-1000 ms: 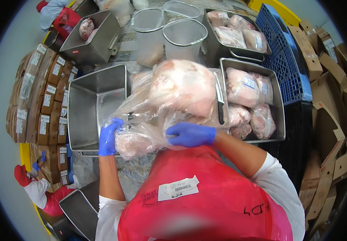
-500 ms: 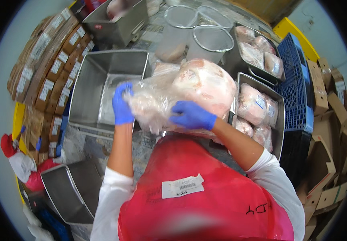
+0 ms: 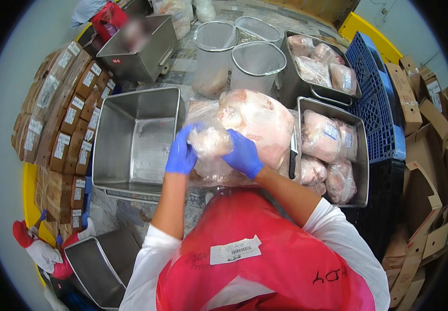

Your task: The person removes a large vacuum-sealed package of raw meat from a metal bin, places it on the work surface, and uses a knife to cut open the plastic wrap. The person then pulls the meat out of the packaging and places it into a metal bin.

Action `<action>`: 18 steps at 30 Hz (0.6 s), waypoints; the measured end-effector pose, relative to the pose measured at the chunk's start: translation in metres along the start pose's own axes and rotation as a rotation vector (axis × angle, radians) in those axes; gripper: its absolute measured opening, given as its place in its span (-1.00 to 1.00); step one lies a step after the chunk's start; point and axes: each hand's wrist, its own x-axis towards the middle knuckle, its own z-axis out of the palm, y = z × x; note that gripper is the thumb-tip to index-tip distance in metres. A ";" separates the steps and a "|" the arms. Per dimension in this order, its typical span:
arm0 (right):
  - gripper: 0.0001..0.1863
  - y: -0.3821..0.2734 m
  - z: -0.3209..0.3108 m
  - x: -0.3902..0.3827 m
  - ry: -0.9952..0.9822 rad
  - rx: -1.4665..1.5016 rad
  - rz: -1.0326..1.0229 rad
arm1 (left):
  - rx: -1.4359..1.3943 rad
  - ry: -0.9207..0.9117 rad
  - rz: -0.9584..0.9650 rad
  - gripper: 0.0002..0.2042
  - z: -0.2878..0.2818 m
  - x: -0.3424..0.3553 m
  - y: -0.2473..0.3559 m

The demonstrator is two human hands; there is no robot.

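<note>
Both my hands, in blue gloves, hold a bunched-up clear plastic bag (image 3: 211,141) between them, above the work surface. My left hand (image 3: 182,151) grips its left side and my right hand (image 3: 244,154) its right side, fingers closed on the crumpled film. Just beyond my right hand lies a large pale piece of raw meat (image 3: 263,122), unwrapped on top. More clear film is spread under and in front of it. A knife with a black handle (image 3: 293,159) lies along the right side of the meat.
A deep steel tub (image 3: 104,150) stands at left. At right, steel tubs (image 3: 361,171) hold wrapped meat (image 3: 321,137). Mesh-like round bins (image 3: 257,67) stand beyond. Stacked boxes (image 3: 58,111), a blue pallet (image 3: 371,98) and flattened cardboard (image 3: 426,155) line the sides. A co-worker (image 3: 42,249) is at lower left.
The loose, spread plastic is now gathered into a compact bundle. My hands have come closer together, the left one moving right. The knife now shows fully beside the meat.
</note>
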 end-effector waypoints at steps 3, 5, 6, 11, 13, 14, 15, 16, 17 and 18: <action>-0.41 0.003 -0.011 -0.003 0.075 -0.029 0.108 | 0.500 0.111 -0.172 -0.56 -0.053 -0.040 -0.019; -0.42 0.005 -0.009 -0.006 0.104 -0.043 0.165 | 0.758 0.033 -0.039 -0.56 -0.048 -0.072 -0.051; -0.42 0.002 -0.004 -0.009 0.067 -0.024 0.142 | 0.742 0.029 -0.011 -0.56 -0.045 -0.072 -0.067; -0.32 -0.012 0.021 -0.018 -0.168 0.139 -0.006 | 0.242 0.151 -0.079 -0.53 -0.027 -0.010 -0.094; -0.38 -0.002 0.022 -0.014 -0.244 0.134 -0.011 | 0.067 0.203 -0.130 -0.47 -0.013 0.010 -0.082; -0.41 0.014 0.020 -0.013 -0.282 0.122 -0.055 | -0.050 0.175 -0.183 -0.46 -0.025 0.015 -0.082; -0.44 0.022 0.009 -0.006 -0.333 0.115 -0.108 | -0.175 0.157 -0.226 -0.44 -0.050 0.021 -0.084; -0.47 0.032 -0.004 0.003 -0.377 0.106 -0.157 | -0.296 0.132 -0.272 -0.43 -0.070 0.028 -0.087; -0.47 0.041 -0.020 0.013 -0.200 0.127 -0.110 | -0.264 0.122 -0.260 -0.38 -0.085 0.025 -0.092; -0.47 0.055 -0.037 0.023 -0.023 0.146 -0.058 | -0.279 0.108 -0.309 -0.38 -0.092 0.018 -0.096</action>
